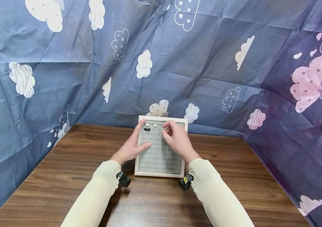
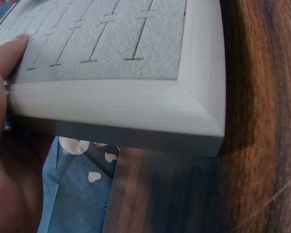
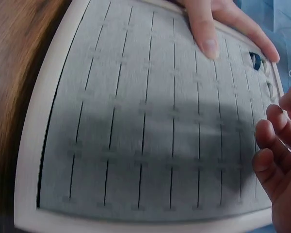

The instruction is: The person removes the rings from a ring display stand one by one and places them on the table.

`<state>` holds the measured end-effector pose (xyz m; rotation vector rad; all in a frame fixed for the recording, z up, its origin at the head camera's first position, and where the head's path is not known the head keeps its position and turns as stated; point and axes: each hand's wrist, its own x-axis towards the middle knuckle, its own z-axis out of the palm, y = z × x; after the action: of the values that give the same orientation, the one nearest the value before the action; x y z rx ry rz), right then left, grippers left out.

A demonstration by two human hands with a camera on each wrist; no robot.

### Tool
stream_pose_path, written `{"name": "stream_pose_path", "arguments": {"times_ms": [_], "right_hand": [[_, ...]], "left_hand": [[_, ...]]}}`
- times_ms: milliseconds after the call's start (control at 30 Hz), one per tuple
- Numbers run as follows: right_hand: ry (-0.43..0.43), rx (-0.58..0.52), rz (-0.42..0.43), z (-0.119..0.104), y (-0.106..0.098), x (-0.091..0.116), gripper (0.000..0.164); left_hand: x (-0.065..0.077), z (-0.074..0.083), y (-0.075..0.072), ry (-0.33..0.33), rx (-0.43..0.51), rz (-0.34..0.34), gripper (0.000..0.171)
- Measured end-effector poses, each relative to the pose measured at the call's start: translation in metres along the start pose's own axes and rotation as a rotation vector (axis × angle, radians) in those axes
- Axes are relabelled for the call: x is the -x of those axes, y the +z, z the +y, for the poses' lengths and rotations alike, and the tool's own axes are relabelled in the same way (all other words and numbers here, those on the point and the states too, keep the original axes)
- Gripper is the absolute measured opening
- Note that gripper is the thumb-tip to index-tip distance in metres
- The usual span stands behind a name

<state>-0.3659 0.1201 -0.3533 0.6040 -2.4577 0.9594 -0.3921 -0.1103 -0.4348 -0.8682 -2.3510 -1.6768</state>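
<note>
A ring display board point(image 1: 161, 171), grey felt with rows of slits inside a white frame, leans upright on the table. My left hand point(image 1: 131, 147) grips its left side, thumb over the felt and the other fingers at the frame's edge, partly hidden behind it. Two white rings point(image 1: 155, 125) sit in the top row, and a dark blue ring point(image 3: 255, 61) stands in the row below, at the left. At the top row, right of those rings, my right hand point(image 1: 176, 138) pinches a small pale band, mostly covered by its fingertips.
The board stands on a brown wood-grain table point(image 1: 92, 148), near its back edge. Behind and at the sides hangs a blue cloth point(image 1: 178, 78) printed with clouds. A small black camera point(image 1: 124, 179) is strapped at each wrist, close to the board's lower corners.
</note>
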Motion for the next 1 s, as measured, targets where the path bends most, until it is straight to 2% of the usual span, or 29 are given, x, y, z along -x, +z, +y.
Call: {"name": "stream_pose_path", "arguments": {"times_ms": [300,600,1000], "right_hand": [[0.017,0.028,0.015,-0.011,0.014,-0.004,0.018],[0.038,0.063,0.03,-0.012,0.02,-0.01,0.02],[0.073,0.147,0.0,-0.017,0.025,-0.016,0.017]], "left_hand": [[0.0,-0.001,0.002,0.021,-0.004,-0.004,0.105],[-0.001,0.0,0.002,0.005,-0.009,-0.008,0.105],[0.0,0.001,0.0,0.016,-0.033,0.01,0.103]]}}
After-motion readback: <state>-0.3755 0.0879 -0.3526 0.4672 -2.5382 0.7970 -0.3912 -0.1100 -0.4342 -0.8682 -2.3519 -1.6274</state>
